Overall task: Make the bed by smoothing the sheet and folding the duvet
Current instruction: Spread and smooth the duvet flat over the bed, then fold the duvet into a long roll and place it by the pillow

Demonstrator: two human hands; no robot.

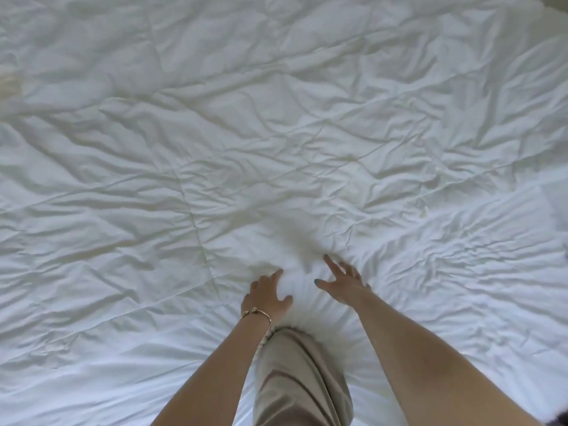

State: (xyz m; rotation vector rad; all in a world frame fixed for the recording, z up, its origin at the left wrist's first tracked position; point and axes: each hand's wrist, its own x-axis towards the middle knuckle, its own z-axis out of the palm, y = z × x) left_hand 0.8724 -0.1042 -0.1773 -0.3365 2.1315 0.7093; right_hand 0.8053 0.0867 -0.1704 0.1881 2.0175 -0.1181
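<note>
1. Duvet (276,133) fills nearly the whole head view: white, quilted in stitched panels, and heavily creased across its width. It lies spread over the bed, and I cannot see any sheet apart from it.
2. Both hands are down on the cloth near the bottom middle of the view, close to each other but apart.
3. Left hand (266,295) lies palm-down, its fingers (276,273) loosely spread and slightly bent into the soft filling. It presses on the cloth and does not pinch it. A thin gold bracelet (256,315) sits on the wrist.
4. Right hand (339,282) also reaches forward with fingers (330,262) spread wide and mostly straight, tips touching the fabric. It is blurred, so I cannot tell how firmly it presses.
5. A knee in beige trousers (302,379) rests on the bedding between the two forearms, with small folds radiating from it.
6. Judging by the flat palms, the step in hand looks like smoothing, not folding.
7. The next move probably calls for sweeping both palms outward from the middle toward the edges, since the deepest creases lie left and right. The kneeling leg may pin the cloth and would likely have to come off before any fold is made.
</note>
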